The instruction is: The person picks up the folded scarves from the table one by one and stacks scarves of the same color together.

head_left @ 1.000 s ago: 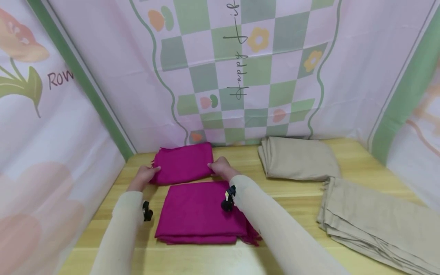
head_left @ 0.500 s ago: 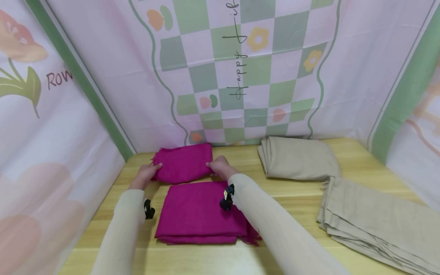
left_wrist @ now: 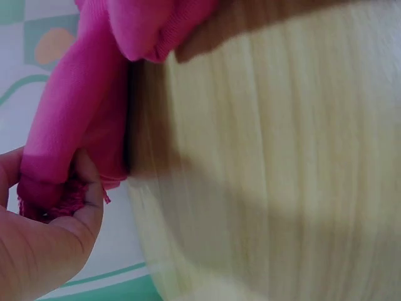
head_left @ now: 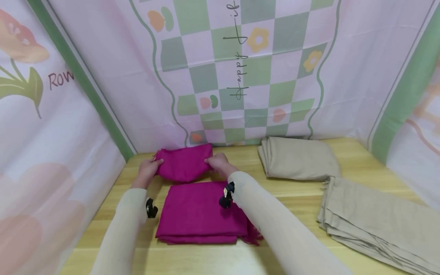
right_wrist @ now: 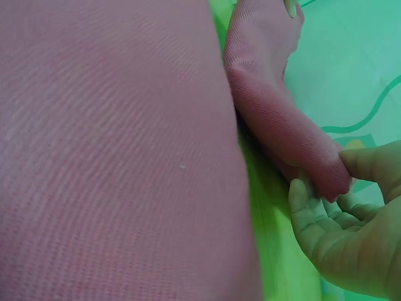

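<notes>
Long cream sleeves point(head_left: 275, 219), small black left wrist camera point(head_left: 151, 208), black right wrist camera point(head_left: 225, 201) with pale patch point(head_left: 226, 192)

Behind the table point(head_left: 292, 194), the checked curtain point(head_left: 256, 70) reads "Happy Lif", cut off; left of it, the side curtain point(head_left: 51, 133) reads "ROW".

Rear tabletop point(head_left: 244, 157) free between hands point(head_left: 220, 164) and beige cloth point(head_left: 299, 158); near obstacle: sleeve point(head_left: 275, 221).
</notes>
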Demonstrator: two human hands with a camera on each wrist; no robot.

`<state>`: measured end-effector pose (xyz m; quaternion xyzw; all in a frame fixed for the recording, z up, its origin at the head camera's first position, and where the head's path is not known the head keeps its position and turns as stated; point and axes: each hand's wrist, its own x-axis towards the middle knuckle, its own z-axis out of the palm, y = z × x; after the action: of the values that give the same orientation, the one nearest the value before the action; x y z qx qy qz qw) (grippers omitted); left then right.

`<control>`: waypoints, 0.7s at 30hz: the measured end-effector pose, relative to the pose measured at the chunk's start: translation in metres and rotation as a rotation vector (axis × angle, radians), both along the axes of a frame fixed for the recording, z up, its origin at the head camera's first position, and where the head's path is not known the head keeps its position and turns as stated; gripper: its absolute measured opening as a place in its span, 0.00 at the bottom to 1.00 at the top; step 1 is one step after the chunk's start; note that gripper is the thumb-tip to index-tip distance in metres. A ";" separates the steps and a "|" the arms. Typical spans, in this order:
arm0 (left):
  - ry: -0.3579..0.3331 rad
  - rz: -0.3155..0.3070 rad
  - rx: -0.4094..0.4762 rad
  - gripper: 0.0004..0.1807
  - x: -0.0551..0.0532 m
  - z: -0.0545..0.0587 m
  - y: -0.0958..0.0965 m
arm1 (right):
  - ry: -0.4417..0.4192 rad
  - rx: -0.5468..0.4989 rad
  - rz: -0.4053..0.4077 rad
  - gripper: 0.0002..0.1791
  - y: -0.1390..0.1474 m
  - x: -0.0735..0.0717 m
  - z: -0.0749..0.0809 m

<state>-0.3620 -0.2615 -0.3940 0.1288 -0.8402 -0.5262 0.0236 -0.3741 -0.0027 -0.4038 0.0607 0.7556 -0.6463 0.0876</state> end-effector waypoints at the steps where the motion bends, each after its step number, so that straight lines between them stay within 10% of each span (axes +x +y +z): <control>1: 0.011 0.002 0.008 0.29 -0.001 0.001 0.001 | 0.005 0.001 -0.001 0.11 0.000 -0.001 0.001; 21: 0.094 0.066 0.127 0.25 0.000 0.016 0.015 | 0.054 -0.134 -0.019 0.07 -0.002 -0.005 0.024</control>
<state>-0.3615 -0.2464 -0.3777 0.1330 -0.7984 -0.5828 0.0721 -0.3791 -0.0049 -0.3802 0.0442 0.7121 -0.6976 0.0648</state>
